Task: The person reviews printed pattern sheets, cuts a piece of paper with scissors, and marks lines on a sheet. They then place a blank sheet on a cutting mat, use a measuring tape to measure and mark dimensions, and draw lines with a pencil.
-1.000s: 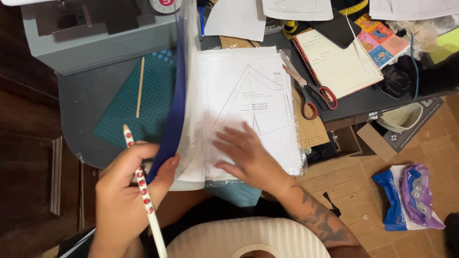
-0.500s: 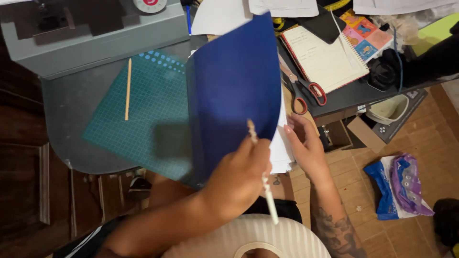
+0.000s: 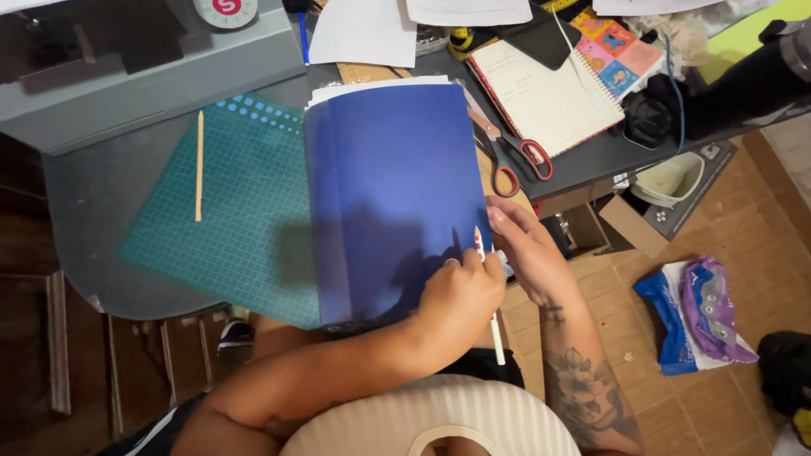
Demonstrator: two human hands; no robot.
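A blue folder cover [image 3: 397, 194] lies flat over a stack of white sheets [image 3: 372, 84], whose edges show at its top. My left hand [image 3: 460, 295] reaches across from the left and presses on the cover's lower right corner while holding a white pencil with red marks [image 3: 497, 342]. My right hand [image 3: 524, 245], on a tattooed forearm, touches the cover's right edge with its fingers apart, right beside the left hand. The folder rests partly on a green cutting mat [image 3: 236, 211].
A thin wooden stick [image 3: 199, 165] lies on the mat's left part. Red-handled scissors [image 3: 515, 156] and a spiral notebook [image 3: 549, 93] lie right of the folder. A grey machine [image 3: 144, 59] stands at the back left. Bags [image 3: 693, 312] and a box [image 3: 667, 181] sit on the floor at right.
The blue cover swung from the left over the white sheets and now lies flat on them. My left hand, with the pencil, crossed to the cover's lower right corner.
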